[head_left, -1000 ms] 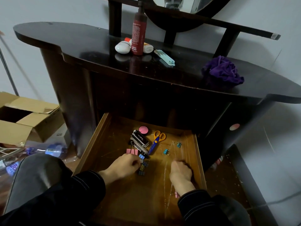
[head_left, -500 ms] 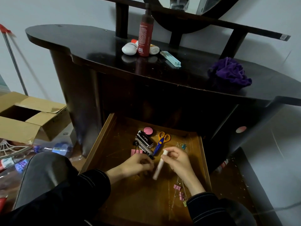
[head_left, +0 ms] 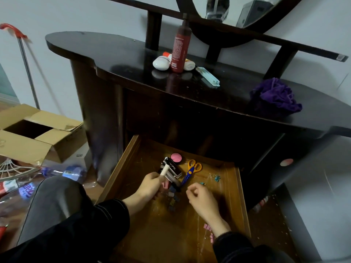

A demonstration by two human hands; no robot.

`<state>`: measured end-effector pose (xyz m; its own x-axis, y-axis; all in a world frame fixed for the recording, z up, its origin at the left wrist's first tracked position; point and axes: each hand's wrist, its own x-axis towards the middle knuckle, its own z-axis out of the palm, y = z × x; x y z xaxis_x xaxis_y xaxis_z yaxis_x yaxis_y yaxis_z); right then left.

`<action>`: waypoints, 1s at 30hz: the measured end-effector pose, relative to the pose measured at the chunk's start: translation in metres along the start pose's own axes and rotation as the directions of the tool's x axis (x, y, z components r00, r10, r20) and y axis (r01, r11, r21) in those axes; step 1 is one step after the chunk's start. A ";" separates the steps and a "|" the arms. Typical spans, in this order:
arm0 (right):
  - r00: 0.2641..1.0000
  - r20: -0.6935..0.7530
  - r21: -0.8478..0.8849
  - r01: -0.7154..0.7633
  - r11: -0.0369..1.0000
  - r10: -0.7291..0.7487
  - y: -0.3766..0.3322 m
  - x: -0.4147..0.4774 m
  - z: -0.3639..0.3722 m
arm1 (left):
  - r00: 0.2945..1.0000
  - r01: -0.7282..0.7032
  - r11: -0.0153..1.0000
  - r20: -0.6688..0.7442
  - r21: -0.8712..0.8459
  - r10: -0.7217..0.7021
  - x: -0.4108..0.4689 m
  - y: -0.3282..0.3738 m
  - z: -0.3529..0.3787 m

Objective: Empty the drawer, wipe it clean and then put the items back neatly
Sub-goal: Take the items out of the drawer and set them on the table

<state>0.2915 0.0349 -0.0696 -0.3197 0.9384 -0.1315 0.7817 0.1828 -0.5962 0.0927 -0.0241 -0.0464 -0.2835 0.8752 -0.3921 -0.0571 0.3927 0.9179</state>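
Two hands over the open drawer (head_left: 131, 166) — left hand (head_left: 150, 185) grips a white tube (head_left: 164, 170); right hand (head_left: 201, 198) loosely curled, empty.

Your drawer (head_left: 121, 168) sits pulled out below the dresser top (head_left: 114, 59). Compact (head_left: 176, 157) and scissors (head_left: 191, 170) lie near its back edge, clips (head_left: 173, 198) mid-drawer. The bottle (head_left: 181, 46) stands at the top's back edge, cloth (head_left: 275, 96) at its right end.

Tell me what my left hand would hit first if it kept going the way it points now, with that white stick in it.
Probably the black and silver case. The left hand holds the white stick angled up toward the drawer's back, its tip already over that case. The height gap is unclear.
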 end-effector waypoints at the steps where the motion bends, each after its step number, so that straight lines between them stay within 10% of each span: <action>1: 1.000 -0.016 -0.041 0.006 0.999 -0.007 -0.005 0.005 0.004 | 1.000 0.007 1.000 -0.029 0.003 -0.007 0.003 -0.001 -0.001; 12: 0.988 -0.142 -0.431 -0.116 0.895 0.060 -0.033 0.037 0.023 | 0.998 0.014 0.999 -0.056 0.042 -0.011 0.012 0.001 0.018; 30: 0.984 -0.036 -0.268 -0.176 0.947 0.173 -0.033 0.029 0.041 | 0.992 0.108 0.992 -0.078 0.068 -0.102 0.013 -0.011 -0.007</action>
<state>0.2342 0.0440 -0.0865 -0.1599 0.9658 -0.2039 0.9404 0.0862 -0.3291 0.0835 -0.0193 -0.0609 -0.3497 0.8057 -0.4780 -0.0216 0.5032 0.8639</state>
